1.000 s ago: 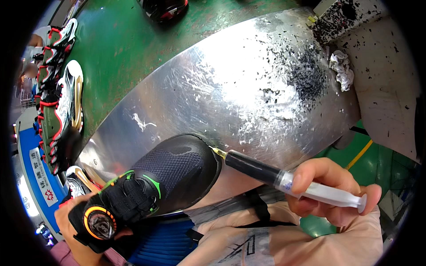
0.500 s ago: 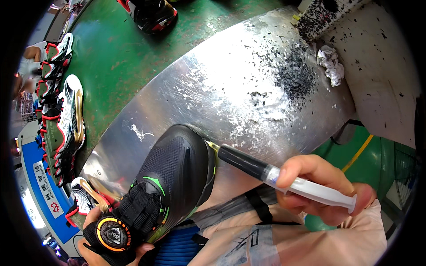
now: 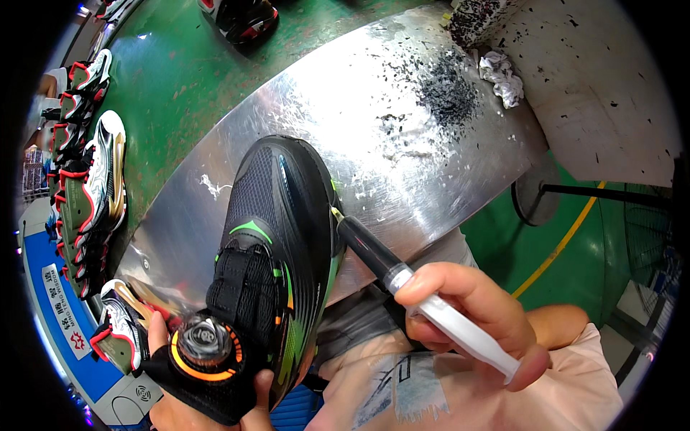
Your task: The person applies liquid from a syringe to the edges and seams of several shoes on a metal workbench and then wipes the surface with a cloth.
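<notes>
A black sneaker [image 3: 280, 208] with green and orange accents is held over the metal surface, toe pointing away from me. My left hand [image 3: 172, 411] is closed around its heel end, partly hidden by the collar. A clear plug with an orange ring sits in the shoe opening. In my right hand [image 3: 471, 305] is a syringe [image 3: 366, 248] filled with dark liquid, thumb at the plunger's end. Its yellowish needle tip touches or nearly touches the shoe's side, near the sole edge by the forefoot.
Dark and white scraps litter the metal plate [image 3: 287, 108], with a crumpled white tissue [image 3: 501, 77] at its far right. Several red-white-black sneakers [image 3: 108, 172] line the left of the green table [image 3: 172, 86]. Another dark shoe [image 3: 241, 18] stands at the back.
The shoe has turned so its toe points more straight ahead and its right side shows more. The syringe has moved left and slightly farther away, its tip staying by the sole edge.
</notes>
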The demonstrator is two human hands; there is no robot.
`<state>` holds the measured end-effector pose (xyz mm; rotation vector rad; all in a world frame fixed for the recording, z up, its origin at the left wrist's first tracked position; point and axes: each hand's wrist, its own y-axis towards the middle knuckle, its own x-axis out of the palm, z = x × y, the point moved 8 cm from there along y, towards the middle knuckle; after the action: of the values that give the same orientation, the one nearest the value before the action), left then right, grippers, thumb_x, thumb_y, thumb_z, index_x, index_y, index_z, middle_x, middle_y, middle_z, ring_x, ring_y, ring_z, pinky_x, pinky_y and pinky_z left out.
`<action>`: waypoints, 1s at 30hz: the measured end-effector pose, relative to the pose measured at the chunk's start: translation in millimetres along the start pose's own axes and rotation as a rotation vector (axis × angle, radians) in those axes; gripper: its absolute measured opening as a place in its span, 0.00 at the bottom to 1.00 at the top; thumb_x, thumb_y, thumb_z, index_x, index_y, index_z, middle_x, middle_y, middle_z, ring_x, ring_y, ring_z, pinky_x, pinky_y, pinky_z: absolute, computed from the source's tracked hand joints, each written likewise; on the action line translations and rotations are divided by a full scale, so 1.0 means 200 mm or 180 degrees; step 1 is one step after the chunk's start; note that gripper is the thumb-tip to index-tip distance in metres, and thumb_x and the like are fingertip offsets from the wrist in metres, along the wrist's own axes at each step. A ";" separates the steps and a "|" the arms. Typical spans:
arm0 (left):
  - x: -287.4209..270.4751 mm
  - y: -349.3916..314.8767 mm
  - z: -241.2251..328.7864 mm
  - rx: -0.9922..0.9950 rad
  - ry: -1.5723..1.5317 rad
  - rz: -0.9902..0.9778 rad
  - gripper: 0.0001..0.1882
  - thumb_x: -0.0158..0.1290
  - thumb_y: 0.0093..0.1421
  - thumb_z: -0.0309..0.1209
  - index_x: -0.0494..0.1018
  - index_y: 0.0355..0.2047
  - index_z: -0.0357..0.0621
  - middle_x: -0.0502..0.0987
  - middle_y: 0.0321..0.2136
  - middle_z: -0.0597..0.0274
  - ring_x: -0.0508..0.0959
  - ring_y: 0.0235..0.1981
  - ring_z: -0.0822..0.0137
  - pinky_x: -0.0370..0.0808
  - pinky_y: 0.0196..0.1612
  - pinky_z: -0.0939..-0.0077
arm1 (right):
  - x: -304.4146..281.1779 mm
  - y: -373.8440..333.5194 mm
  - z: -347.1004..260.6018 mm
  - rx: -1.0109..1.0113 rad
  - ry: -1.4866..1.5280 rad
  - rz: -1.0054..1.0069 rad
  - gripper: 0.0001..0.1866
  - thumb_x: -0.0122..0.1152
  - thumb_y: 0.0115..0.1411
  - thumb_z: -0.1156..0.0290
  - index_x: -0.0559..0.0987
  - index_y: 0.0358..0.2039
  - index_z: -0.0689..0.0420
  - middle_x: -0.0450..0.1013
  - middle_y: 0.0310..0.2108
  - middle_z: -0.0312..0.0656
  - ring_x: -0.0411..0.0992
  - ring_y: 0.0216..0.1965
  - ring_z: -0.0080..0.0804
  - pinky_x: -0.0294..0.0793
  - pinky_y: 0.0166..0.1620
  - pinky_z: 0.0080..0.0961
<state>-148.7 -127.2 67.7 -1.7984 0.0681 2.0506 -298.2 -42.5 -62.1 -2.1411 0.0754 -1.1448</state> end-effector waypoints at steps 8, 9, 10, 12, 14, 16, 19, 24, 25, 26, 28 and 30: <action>-0.02 -0.05 0.00 -0.0295 -0.0100 0.0086 0.26 0.60 0.56 0.33 0.68 0.50 0.30 0.78 0.36 0.41 0.79 0.34 0.42 0.73 0.36 0.60 | 0.10 -0.13 0.07 -0.1936 -0.1274 -0.0959 0.55 0.55 0.52 0.31 0.55 0.60 0.71 0.62 0.27 0.33 0.55 0.25 0.15 0.57 0.30 0.13; -0.02 -0.05 0.00 -0.0316 -0.0031 0.0083 0.25 0.60 0.56 0.37 0.70 0.48 0.32 0.78 0.31 0.44 0.78 0.31 0.42 0.73 0.33 0.60 | 0.11 -0.14 0.08 -0.2130 -0.1380 -0.1077 0.58 0.54 0.50 0.28 0.55 0.59 0.72 0.62 0.27 0.33 0.56 0.24 0.16 0.57 0.30 0.13; -0.02 -0.04 -0.01 -0.0335 -0.0071 0.0082 0.24 0.60 0.56 0.37 0.70 0.48 0.32 0.79 0.31 0.44 0.79 0.31 0.43 0.73 0.33 0.60 | 0.10 -0.15 0.10 -0.2222 -0.1514 -0.1039 0.60 0.53 0.48 0.26 0.55 0.59 0.74 0.63 0.27 0.34 0.57 0.24 0.16 0.57 0.30 0.12; -0.02 -0.03 -0.01 -0.0371 -0.0153 0.0079 0.24 0.60 0.56 0.37 0.70 0.47 0.33 0.79 0.32 0.44 0.79 0.31 0.44 0.73 0.33 0.61 | 0.11 -0.16 0.11 -0.2342 -0.1823 -0.0934 0.62 0.52 0.46 0.24 0.56 0.59 0.74 0.65 0.27 0.35 0.58 0.23 0.17 0.57 0.28 0.13; 0.01 -0.05 -0.08 -0.0529 -0.0517 0.0202 0.31 0.61 0.52 0.36 0.65 0.52 0.29 0.79 0.32 0.43 0.81 0.35 0.48 0.75 0.38 0.64 | 0.12 -0.18 0.10 -0.2436 -0.2104 -0.0847 0.61 0.51 0.47 0.24 0.57 0.58 0.74 0.66 0.27 0.36 0.59 0.22 0.18 0.57 0.26 0.14; 0.04 -0.04 -0.14 -0.0685 -0.0889 0.0314 0.39 0.62 0.48 0.35 0.61 0.56 0.25 0.80 0.33 0.42 0.82 0.38 0.52 0.78 0.42 0.68 | 0.13 -0.19 0.11 -0.2546 -0.2243 -0.0827 0.60 0.51 0.47 0.24 0.58 0.58 0.72 0.67 0.27 0.36 0.60 0.21 0.19 0.57 0.25 0.15; -0.02 -0.02 -0.06 -0.0605 -0.0175 -0.0029 0.24 0.60 0.56 0.36 0.70 0.47 0.33 0.79 0.32 0.45 0.80 0.31 0.46 0.73 0.34 0.62 | -0.02 -0.10 0.23 -0.0740 -0.1725 -0.0364 0.56 0.53 0.47 0.24 0.62 0.54 0.69 0.67 0.26 0.37 0.61 0.20 0.19 0.59 0.22 0.18; -0.16 -0.03 -0.27 -0.0299 0.0157 0.0399 0.21 0.60 0.50 0.32 0.74 0.44 0.37 0.77 0.33 0.53 0.75 0.38 0.56 0.70 0.43 0.68 | 0.13 -0.28 -0.29 -0.3328 -0.1647 -0.0350 0.50 0.55 0.48 0.28 0.62 0.54 0.62 0.65 0.28 0.36 0.62 0.24 0.18 0.63 0.27 0.17; -0.13 0.00 -0.27 0.0032 0.0114 0.0560 0.21 0.60 0.51 0.31 0.73 0.45 0.35 0.77 0.34 0.51 0.77 0.38 0.54 0.72 0.43 0.67 | 0.04 -0.27 -0.40 -0.3502 -0.2036 0.0045 0.48 0.54 0.51 0.31 0.61 0.56 0.62 0.64 0.30 0.36 0.62 0.25 0.18 0.64 0.29 0.17; -0.12 -0.04 -0.29 0.0303 0.0110 0.0757 0.21 0.59 0.51 0.29 0.73 0.45 0.33 0.78 0.35 0.48 0.78 0.38 0.52 0.73 0.43 0.67 | -0.02 -0.21 -0.48 -0.3516 -0.2342 0.0296 0.47 0.54 0.53 0.33 0.60 0.57 0.62 0.64 0.31 0.37 0.63 0.27 0.19 0.64 0.31 0.17; -0.07 -0.12 -0.32 0.0947 0.0048 0.1164 0.21 0.59 0.51 0.26 0.72 0.45 0.29 0.79 0.38 0.43 0.81 0.38 0.49 0.76 0.43 0.65 | -0.11 -0.08 -0.53 -0.3298 -0.2448 0.0443 0.44 0.53 0.58 0.38 0.58 0.60 0.62 0.62 0.34 0.38 0.64 0.29 0.20 0.65 0.34 0.18; 0.00 -0.22 -0.34 0.1430 0.0246 0.1070 0.25 0.58 0.54 0.30 0.68 0.50 0.31 0.78 0.42 0.40 0.79 0.43 0.44 0.74 0.49 0.59 | -0.12 -0.03 -0.49 -0.3092 -0.2259 0.0436 0.41 0.52 0.60 0.44 0.57 0.60 0.65 0.63 0.36 0.39 0.64 0.29 0.19 0.66 0.36 0.17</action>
<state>-71.0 -107.9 65.7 -1.6564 0.8344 1.9675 -387.8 -83.9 -39.4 -3.1985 0.5282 -0.1689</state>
